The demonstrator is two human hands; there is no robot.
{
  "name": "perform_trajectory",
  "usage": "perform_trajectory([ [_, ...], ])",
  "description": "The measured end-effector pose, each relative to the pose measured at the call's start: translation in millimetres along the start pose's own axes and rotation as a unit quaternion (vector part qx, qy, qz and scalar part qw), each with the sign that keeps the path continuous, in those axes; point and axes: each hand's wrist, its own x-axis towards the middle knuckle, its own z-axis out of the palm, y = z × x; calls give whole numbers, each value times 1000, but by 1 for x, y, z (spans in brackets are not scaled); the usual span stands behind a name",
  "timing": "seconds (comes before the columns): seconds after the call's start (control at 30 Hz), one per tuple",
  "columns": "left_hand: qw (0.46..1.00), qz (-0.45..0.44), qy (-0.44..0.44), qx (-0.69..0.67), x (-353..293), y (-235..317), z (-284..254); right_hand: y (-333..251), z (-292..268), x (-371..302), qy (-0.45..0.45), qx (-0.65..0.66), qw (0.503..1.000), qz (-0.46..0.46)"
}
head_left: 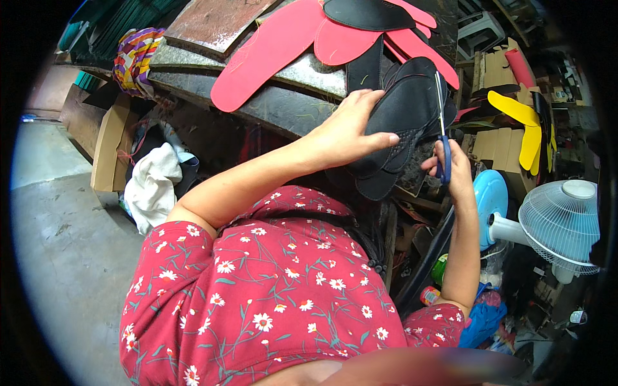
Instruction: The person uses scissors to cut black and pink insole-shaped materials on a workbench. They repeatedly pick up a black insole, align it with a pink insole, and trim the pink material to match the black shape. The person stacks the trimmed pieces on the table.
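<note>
A pair of scissors (pixel 444 145) with dark blue handles is in my right hand (pixel 456 168), the fingers through the loops. Its narrow blades point away from me, beside the right edge of a stack of black shoe soles (pixel 404 106). My left hand (pixel 347 130) lies over the stack's left side, thumb stretched out and fingers apart. Whether it presses on the soles I cannot tell. Stitching runs along the edges of the black soles. Beyond them, pink insoles (pixel 270 55) are fanned out on the workbench (pixel 193 83), with a black insole (pixel 367 13) on top.
At the right stand a fan (pixel 559 222) with a blue round base and yellow sole pieces (pixel 518 125) on cardboard boxes (pixel 499 151). Left of me, a cardboard box (pixel 111 145) holds a white cloth (pixel 153 183). A colourful woven bundle (pixel 137 61) sits by the bench's left end.
</note>
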Motion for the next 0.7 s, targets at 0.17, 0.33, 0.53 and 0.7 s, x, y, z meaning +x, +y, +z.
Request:
perform_trajectory([
  [0.17,990,-86,-54,-97,-7,6,35,-9,34,3,120,-135,979,-91],
  [0.33,998,-8,-14,-60,6,-2,38,-9,29,8,133,-188,968,-104],
  [0.53,996,43,78,-18,80,-21,30,0,31,5,105,40,991,-76],
  [0.7,931,86,-6,355,123,-47,15,-1,44,-1,108,117,984,-84],
])
